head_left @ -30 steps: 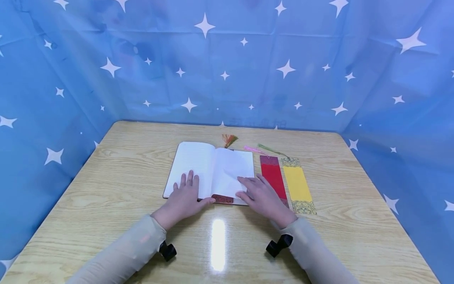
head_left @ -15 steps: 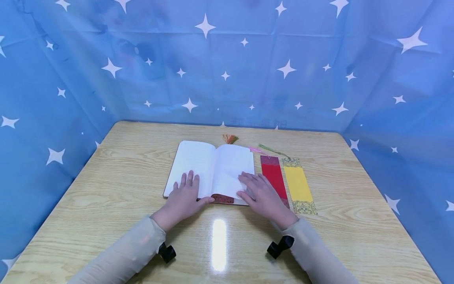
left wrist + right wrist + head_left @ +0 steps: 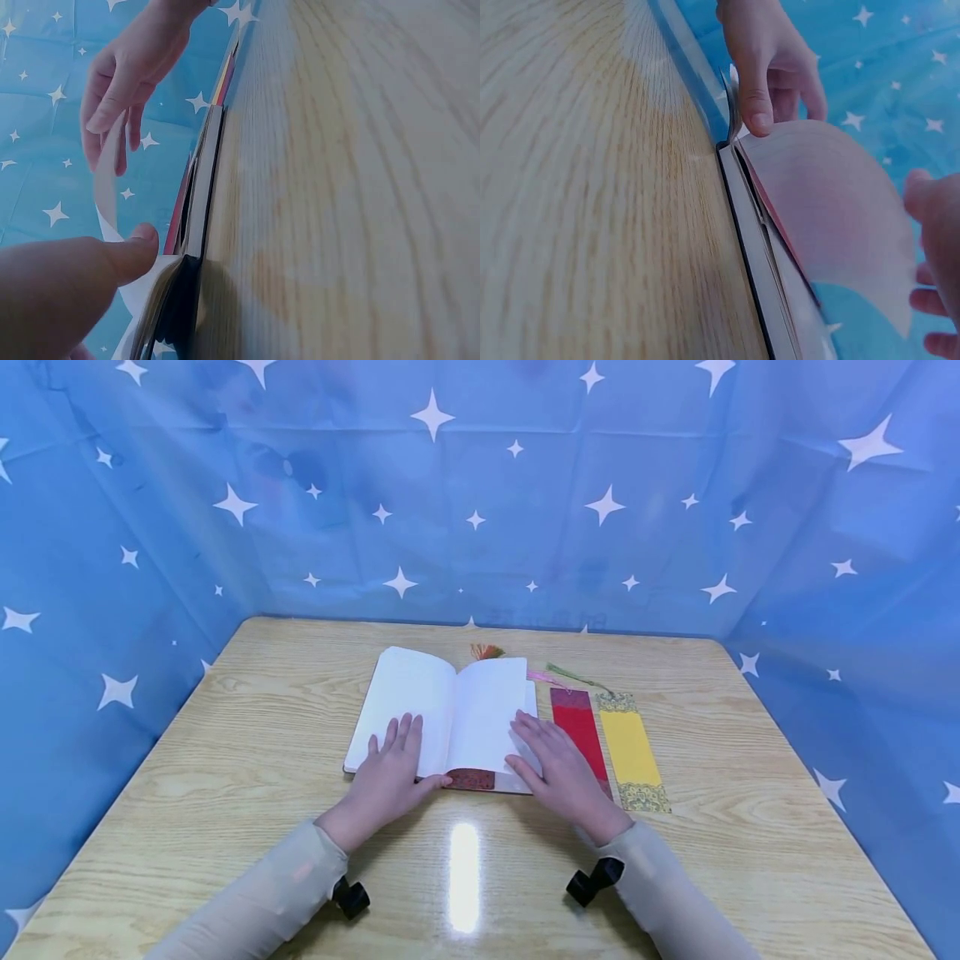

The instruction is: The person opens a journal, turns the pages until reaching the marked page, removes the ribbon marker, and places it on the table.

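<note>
An open notebook (image 3: 408,685) with white pages lies on the table. My left hand (image 3: 386,777) rests on its left page with fingers extended, the thumb by the bottom of the spine. My right hand (image 3: 555,772) holds the outer edge of a right-hand page (image 3: 487,710) between thumb and fingers. In the left wrist view that page (image 3: 107,199) curves up from the spine to the right hand (image 3: 131,82). Beneath it lies a dark red patterned bookmark (image 3: 472,779); its lower end shows, and an orange-green tassel (image 3: 487,651) sticks out at the top.
Right of the notebook lie a red bookmark (image 3: 579,731) with a pink tassel and a yellow bookmark (image 3: 630,747) with a green tassel. A blue curtain (image 3: 480,485) with white stars surrounds the wooden table (image 3: 247,718) at the back and sides.
The right-hand page has risen off the dark red bookmark along its outer side, with my right hand at its edge. The left hand has stayed nearly still.
</note>
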Tool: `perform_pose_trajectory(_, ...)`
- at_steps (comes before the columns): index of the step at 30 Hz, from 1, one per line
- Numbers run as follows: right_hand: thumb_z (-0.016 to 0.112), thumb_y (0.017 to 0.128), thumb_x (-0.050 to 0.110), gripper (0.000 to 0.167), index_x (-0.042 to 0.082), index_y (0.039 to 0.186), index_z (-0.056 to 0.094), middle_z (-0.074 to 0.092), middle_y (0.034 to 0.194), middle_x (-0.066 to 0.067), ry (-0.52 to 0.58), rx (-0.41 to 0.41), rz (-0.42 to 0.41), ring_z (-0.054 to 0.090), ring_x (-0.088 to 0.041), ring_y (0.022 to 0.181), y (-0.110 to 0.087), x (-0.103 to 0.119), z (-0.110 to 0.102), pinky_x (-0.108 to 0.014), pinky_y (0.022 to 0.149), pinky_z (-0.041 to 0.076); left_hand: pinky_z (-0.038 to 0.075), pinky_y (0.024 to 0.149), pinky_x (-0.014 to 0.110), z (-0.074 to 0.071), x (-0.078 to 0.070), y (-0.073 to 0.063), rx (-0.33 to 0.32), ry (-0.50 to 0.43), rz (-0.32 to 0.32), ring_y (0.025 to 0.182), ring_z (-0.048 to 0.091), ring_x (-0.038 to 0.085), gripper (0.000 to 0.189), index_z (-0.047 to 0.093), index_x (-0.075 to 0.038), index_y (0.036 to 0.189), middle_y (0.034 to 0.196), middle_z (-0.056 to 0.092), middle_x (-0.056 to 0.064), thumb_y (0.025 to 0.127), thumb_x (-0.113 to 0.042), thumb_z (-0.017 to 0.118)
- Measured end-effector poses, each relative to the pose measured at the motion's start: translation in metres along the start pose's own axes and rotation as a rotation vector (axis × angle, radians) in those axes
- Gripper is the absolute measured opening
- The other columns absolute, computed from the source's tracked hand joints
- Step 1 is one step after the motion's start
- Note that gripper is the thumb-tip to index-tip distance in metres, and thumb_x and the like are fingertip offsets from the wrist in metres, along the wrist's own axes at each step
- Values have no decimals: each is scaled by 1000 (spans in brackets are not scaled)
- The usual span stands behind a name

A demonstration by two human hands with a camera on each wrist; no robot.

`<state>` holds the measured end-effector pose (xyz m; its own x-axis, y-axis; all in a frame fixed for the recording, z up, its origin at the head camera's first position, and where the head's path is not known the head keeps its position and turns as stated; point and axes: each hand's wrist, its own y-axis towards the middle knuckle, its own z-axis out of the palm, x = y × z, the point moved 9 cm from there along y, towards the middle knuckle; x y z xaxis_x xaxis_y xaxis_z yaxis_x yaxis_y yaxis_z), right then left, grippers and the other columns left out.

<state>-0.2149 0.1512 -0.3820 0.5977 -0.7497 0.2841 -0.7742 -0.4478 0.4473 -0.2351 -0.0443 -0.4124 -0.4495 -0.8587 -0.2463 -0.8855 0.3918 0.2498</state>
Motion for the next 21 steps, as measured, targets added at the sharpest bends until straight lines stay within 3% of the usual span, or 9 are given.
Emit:
perform_pose_trajectory(9,59,91,30,55,4,137,44,42,142,-11,43,-88,-3,39,-25,129,0,0,-9,-45,103,31,32,95,62,-8,-2,-2,-65,-9,44,130,30,43,94,26,7,142,143,30,29,81,-55,64)
perform_pose_trajectory(21,63,88,28,57,7,138,45,43,141,-9,14,-43,29,41,-26,127,0,-4,-4,-46,103,32,28,100,59,-20,-7,-4,-131,21,95,134,24,41,94,20,6,144,149,19,26,82,-47,66)
